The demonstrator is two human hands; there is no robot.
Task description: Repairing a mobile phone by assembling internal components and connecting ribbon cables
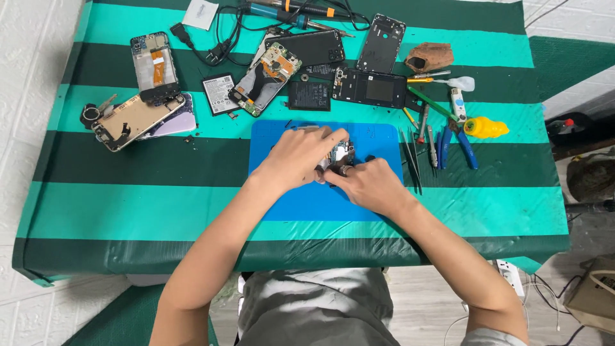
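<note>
Both my hands meet over a blue work mat (282, 138) on the green striped table. My left hand (301, 157) curls over a small phone circuit board (341, 152) and holds it from the left. My right hand (368, 184) pinches the same board from the lower right, fingertips touching it near the middle of the mat. Most of the board is hidden under my fingers.
Opened phones (131, 118) lie at the left, more phone backs and a battery (309, 95) behind the mat. Tweezers, screwdrivers and blue-handled pliers (464, 144) sit to the right, beside a yellow bottle (485, 128). A soldering iron (291, 14) and cables lie at the far edge.
</note>
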